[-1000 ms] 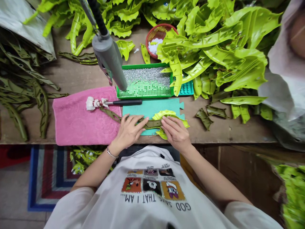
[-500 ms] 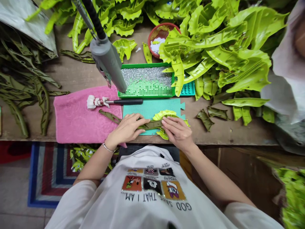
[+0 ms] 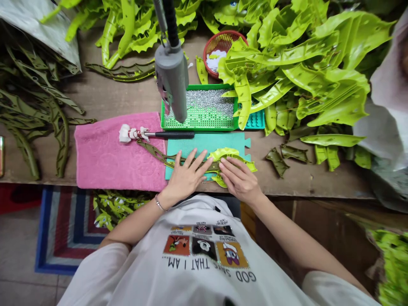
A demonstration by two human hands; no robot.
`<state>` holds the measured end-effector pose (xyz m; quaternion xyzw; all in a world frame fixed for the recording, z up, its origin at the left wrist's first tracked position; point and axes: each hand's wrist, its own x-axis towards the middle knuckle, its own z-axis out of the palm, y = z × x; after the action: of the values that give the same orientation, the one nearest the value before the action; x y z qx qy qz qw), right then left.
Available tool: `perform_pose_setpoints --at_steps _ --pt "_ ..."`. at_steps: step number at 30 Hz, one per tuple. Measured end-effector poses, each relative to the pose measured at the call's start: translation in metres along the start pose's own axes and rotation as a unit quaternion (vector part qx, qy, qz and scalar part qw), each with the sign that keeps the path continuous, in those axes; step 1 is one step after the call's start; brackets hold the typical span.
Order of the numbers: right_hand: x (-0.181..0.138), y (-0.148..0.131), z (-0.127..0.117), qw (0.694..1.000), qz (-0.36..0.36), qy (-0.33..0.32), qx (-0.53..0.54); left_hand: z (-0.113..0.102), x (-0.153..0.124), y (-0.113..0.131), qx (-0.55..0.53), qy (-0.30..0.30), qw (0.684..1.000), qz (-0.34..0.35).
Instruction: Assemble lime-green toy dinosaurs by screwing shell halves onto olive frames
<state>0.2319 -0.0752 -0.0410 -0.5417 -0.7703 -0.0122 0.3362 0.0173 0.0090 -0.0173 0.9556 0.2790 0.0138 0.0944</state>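
— What is the person's left hand (image 3: pixel 186 177) doing?

— It lies flat, palm down, fingers spread apart and clamped on nothing. They press on a dark olive plastic strip (image 3: pixel 156 154) that passes under them and runs out past the thumb side onto the pink towel (image 3: pixel 111 163).

— And the right hand (image 3: pixel 240 182)?

— Also flat, fingers straight and close together, with nothing gripped. Their tips rest where the olive strip meets a lime-green ruffled part (image 3: pixel 225 152), which shows just beyond the fingertips and again below them at the table edge.

— What is under all that?

— A teal mat (image 3: pixel 204 142), bare just ahead of both sets of fingertips.

— Anything near?

— Beyond the left fingertips lies a black-handled hand tool (image 3: pixel 172 135), its white-wrapped end on the towel. Further out sits a green tray (image 3: pixel 199 127) of small metal screws (image 3: pixel 210 100), and a grey powered driver (image 3: pixel 174 80) hangs over its corner. Outward of the right fingers lie loose olive pieces (image 3: pixel 276 159), apart from the hand, then a heap of lime-green parts (image 3: pixel 318 72) with a red basket (image 3: pixel 223 39) behind.
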Motion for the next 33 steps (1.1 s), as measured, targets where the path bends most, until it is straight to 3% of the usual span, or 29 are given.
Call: perform_pose_setpoints --at_steps 3,7,11,13,15,17,21,22,24,28,30,33 --pt "0.002 -0.001 0.001 1.0 -0.019 0.014 -0.009 -0.001 0.002 0.0 0.006 0.005 1.0 -0.002" --pt "0.011 -0.007 -0.004 1.0 0.01 0.0 0.016 -0.003 0.004 -0.003 -0.008 0.005 1.0 -0.002" --pt "0.025 -0.007 -0.028 0.999 0.001 -0.011 0.042 -0.002 -0.005 -0.008 -0.012 0.054 0.998 0.02" --pt "0.035 0.001 -0.044 0.999 -0.012 0.045 0.017 -0.006 -0.021 -0.016 -0.006 0.093 0.995 0.04" --pt "0.046 0.019 -0.057 0.992 0.015 0.119 -0.027 -0.016 -0.045 -0.034 0.01 0.149 0.988 0.045" --pt "0.062 0.047 -0.063 0.984 0.065 0.152 -0.072 -0.031 -0.071 -0.062 0.043 0.236 0.971 0.026" --pt "0.107 0.118 -0.064 0.971 0.157 0.11 -0.144 -0.073 -0.094 -0.135 0.126 0.406 0.902 -0.08" --pt "0.12 0.134 -0.065 0.964 0.189 0.092 -0.162 -0.084 -0.088 -0.152 0.119 0.417 0.893 -0.124" --pt "0.146 0.16 -0.067 0.949 0.244 0.051 -0.19 -0.107 -0.061 -0.178 0.087 0.374 0.905 -0.183" --pt "0.179 0.184 -0.07 0.94 0.271 -0.026 -0.203 -0.144 0.037 -0.204 0.058 0.198 0.935 -0.288" --pt "0.185 0.188 -0.069 0.948 0.254 -0.031 -0.188 -0.149 0.089 -0.211 0.044 0.134 0.943 -0.301" --pt "0.185 0.192 -0.068 0.96 0.229 -0.018 -0.159 -0.136 0.146 -0.222 0.022 0.097 0.958 -0.268"
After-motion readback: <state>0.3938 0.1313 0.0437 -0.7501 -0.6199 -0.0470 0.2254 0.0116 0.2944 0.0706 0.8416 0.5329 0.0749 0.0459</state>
